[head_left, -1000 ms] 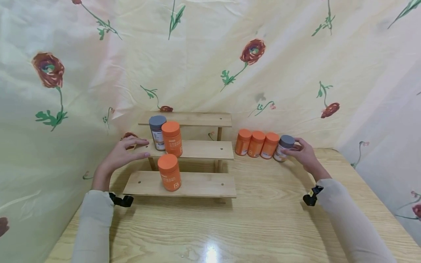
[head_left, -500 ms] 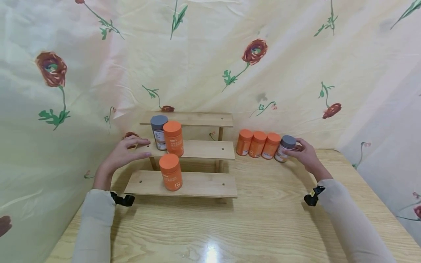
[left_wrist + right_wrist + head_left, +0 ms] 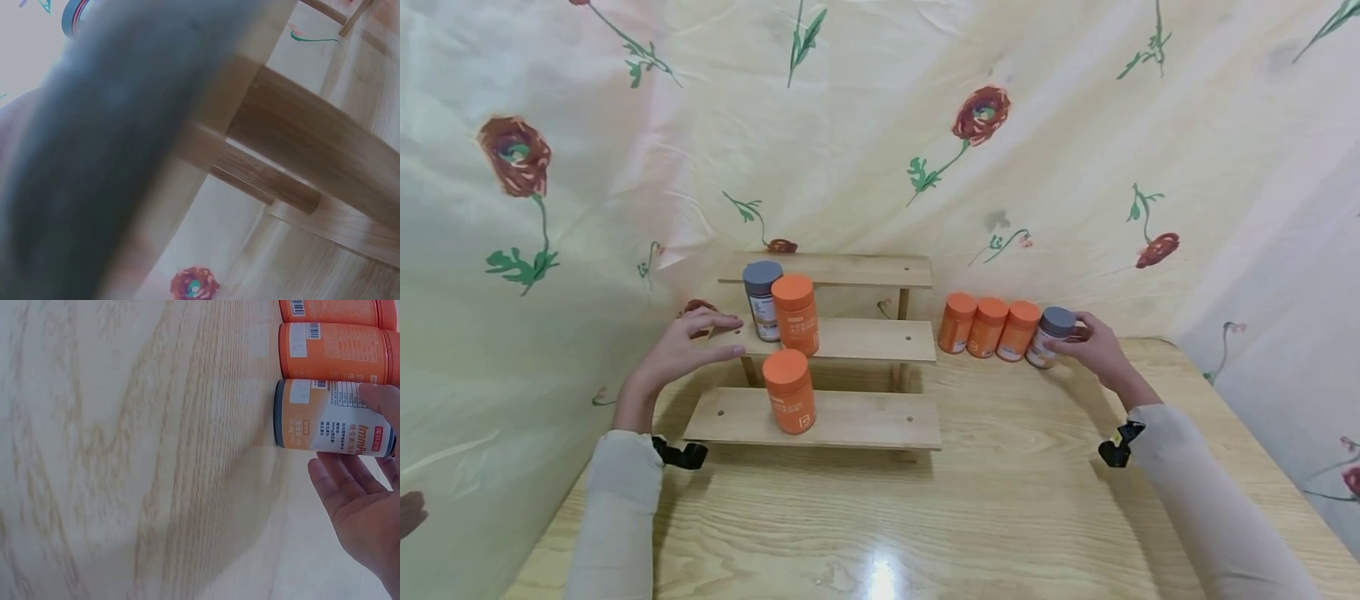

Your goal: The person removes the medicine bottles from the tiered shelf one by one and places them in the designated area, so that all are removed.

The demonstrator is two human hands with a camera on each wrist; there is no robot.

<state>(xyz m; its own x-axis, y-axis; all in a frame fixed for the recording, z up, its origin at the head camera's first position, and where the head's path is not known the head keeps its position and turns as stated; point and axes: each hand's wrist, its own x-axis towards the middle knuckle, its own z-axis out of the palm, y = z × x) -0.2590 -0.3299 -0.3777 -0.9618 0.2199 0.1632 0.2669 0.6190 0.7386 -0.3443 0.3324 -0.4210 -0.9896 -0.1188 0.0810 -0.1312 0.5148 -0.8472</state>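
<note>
At the right end of a row of bottles, my right hand [image 3: 1101, 357] holds a supplement bottle with a grey lid [image 3: 1051, 335]. In the right wrist view its thumb lies on the white-and-orange label [image 3: 331, 419] and the fingers reach round the other side. My left hand [image 3: 676, 354] is at the left end of the three-tier wooden shelf [image 3: 880, 340], thumb and fingers spread apart with nothing between them. Nearest to it on the middle tier stand another grey-lidded bottle [image 3: 764, 310] and an orange bottle [image 3: 799, 325]. One more orange bottle [image 3: 790, 398] stands upright on the lowest tier.
Three orange bottles [image 3: 988, 332] stand side by side on the wooden table [image 3: 1000, 508], just left of the held bottle. A flowered cloth [image 3: 850, 125] hangs behind the shelf and along both sides. A blurred dark shape [image 3: 112, 137] covers much of the left wrist view.
My right wrist has shifted very slightly to the right while the hand stays on the grey-lidded bottle. The left hand and the bottles stay in place.
</note>
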